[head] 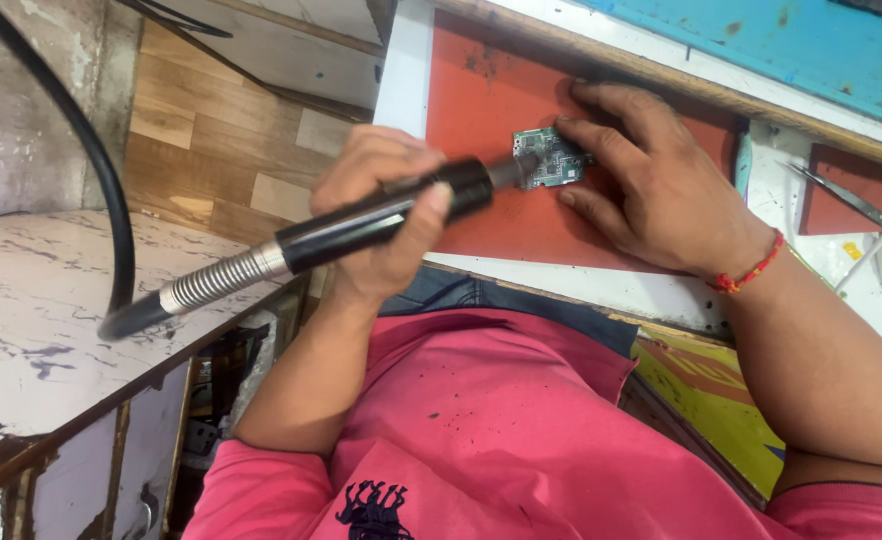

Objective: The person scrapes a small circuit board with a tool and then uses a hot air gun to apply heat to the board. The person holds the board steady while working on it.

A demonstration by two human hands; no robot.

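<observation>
Hands: two. Left hand fisted around one black handpiece, tip apparently on one green board; right hand fingers spread, pressing board onto red mat.

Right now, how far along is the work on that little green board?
Set up: the small green circuit board lies on the red mat, pinned by the right hand. In hand: the left hand holds the black hot-air handpiece, its nozzle at the board's left edge. Left: no part looks lifted off, and the tweezers lie unused at the right.
</observation>
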